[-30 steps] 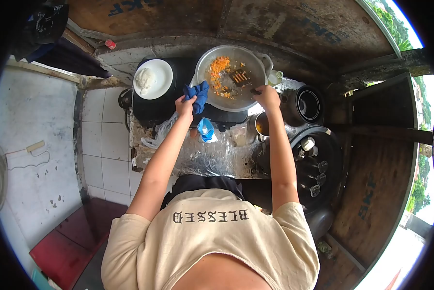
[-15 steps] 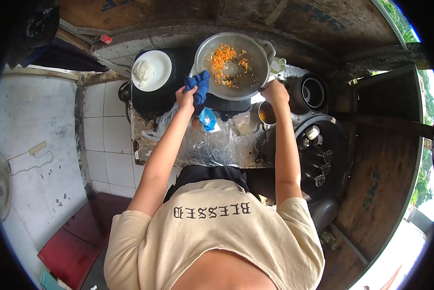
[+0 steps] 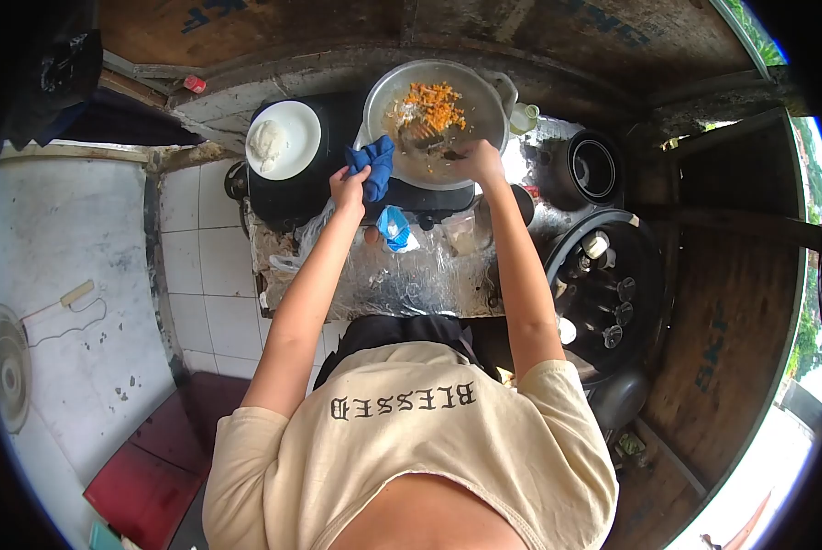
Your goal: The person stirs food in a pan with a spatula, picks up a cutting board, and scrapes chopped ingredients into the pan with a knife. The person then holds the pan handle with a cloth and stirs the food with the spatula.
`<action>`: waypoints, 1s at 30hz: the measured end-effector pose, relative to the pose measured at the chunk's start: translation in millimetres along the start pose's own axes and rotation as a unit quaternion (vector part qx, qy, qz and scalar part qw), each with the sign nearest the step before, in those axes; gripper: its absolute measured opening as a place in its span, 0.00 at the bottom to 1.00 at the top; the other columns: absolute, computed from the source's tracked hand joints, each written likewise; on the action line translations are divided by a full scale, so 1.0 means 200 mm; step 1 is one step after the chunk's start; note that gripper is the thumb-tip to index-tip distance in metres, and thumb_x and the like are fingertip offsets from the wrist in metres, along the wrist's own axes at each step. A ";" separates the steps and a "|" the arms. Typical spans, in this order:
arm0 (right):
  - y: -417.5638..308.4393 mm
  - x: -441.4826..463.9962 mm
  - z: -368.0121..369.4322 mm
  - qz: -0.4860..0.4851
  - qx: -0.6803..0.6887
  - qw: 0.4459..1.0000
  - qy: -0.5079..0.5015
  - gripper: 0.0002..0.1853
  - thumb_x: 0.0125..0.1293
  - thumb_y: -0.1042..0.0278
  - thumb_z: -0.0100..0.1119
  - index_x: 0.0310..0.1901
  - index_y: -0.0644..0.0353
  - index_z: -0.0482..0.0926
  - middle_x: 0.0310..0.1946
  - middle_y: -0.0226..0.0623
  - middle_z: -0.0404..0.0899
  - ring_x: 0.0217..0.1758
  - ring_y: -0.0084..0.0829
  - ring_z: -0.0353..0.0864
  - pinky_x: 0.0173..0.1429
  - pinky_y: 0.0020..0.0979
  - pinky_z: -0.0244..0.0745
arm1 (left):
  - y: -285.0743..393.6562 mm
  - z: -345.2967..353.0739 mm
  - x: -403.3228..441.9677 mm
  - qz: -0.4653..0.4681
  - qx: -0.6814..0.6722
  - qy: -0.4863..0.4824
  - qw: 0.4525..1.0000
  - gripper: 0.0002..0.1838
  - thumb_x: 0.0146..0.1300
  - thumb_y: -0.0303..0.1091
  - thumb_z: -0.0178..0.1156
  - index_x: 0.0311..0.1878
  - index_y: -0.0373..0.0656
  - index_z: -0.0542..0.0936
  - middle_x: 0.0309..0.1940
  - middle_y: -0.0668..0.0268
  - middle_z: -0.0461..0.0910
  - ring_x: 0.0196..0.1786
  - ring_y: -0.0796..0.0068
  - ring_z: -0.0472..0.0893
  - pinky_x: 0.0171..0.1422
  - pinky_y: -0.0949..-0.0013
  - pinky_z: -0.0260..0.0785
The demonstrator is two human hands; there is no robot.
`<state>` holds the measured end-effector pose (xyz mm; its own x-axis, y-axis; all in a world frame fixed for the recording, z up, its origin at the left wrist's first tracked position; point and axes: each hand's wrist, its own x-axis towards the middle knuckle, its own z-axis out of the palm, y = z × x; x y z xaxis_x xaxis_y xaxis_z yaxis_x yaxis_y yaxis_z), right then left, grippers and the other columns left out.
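Observation:
A large metal pan (image 3: 398, 90) stands on the black stove (image 3: 333, 110), with chopped orange and pale food (image 3: 436, 105) in its upper middle. My left hand (image 3: 348, 190) is closed on a folded blue cloth (image 3: 372, 167), which lies against the pan's left side. Over the pan's lower right part is my right hand (image 3: 477, 162), closed around the dark handle of a spatula. The spatula's blade (image 3: 422, 139) touches the food and is partly covered by it.
Left of the pan is a white plate (image 3: 306, 142) with a white lump of food. Nearer me are a blue packet (image 3: 394, 226) and a clear bag (image 3: 462, 233). To the right stand a bottle (image 3: 523, 118), a dark pot (image 3: 591, 167) and a black basin (image 3: 638, 266) holding glasses.
My right hand has moved inward from the pan's right rim, with the spatula. The food is gathered higher in the pan. My left hand still holds the cloth at the pan's side.

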<state>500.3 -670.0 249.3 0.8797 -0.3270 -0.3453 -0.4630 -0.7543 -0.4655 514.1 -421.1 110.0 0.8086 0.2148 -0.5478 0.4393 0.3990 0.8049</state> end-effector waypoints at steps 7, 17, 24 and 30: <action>-0.02 0.06 -0.01 -0.009 -0.098 0.993 0.068 0.08 0.49 0.68 0.57 0.30 0.60 0.82 0.34 0.47 0.80 0.41 0.41 0.80 0.45 0.36 0.75 | -0.01 -0.01 0.01 -0.010 -0.005 -0.015 1.000 0.31 0.43 0.23 0.68 0.51 0.29 0.65 0.46 0.53 0.72 0.46 0.68 0.73 0.53 0.68 0.65; 0.04 0.15 0.03 -0.074 -0.103 0.986 0.108 0.08 0.50 0.69 0.55 0.32 0.57 0.82 0.32 0.46 0.80 0.38 0.43 0.80 0.41 0.36 0.75 | -0.01 0.01 0.00 0.018 0.007 0.015 1.000 0.22 0.49 0.22 0.64 0.48 0.31 0.69 0.41 0.57 0.75 0.39 0.69 0.77 0.42 0.69 0.71; -0.03 -0.17 -0.34 -0.005 -0.222 0.972 0.079 0.08 0.49 0.70 0.55 0.30 0.61 0.81 0.30 0.45 0.80 0.35 0.42 0.81 0.38 0.36 0.76 | 0.01 0.01 -0.02 -0.005 -0.020 0.002 1.000 0.28 0.45 0.22 0.67 0.49 0.29 0.67 0.44 0.55 0.73 0.44 0.69 0.74 0.51 0.70 0.66; 0.04 -0.01 0.01 -0.055 -0.001 0.998 -0.010 0.12 0.44 0.68 0.61 0.34 0.60 0.82 0.32 0.49 0.80 0.38 0.43 0.80 0.45 0.35 0.74 | -0.04 -0.02 0.04 -0.008 0.004 -0.006 1.000 0.31 0.44 0.24 0.68 0.51 0.28 0.65 0.45 0.54 0.73 0.45 0.69 0.74 0.51 0.70 0.66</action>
<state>494.3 -674.1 244.2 0.9226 -0.2304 -0.3093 -0.3638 -0.7861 -0.4997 515.6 -419.1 99.2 0.8061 0.1973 -0.5580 0.4553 0.3957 0.7976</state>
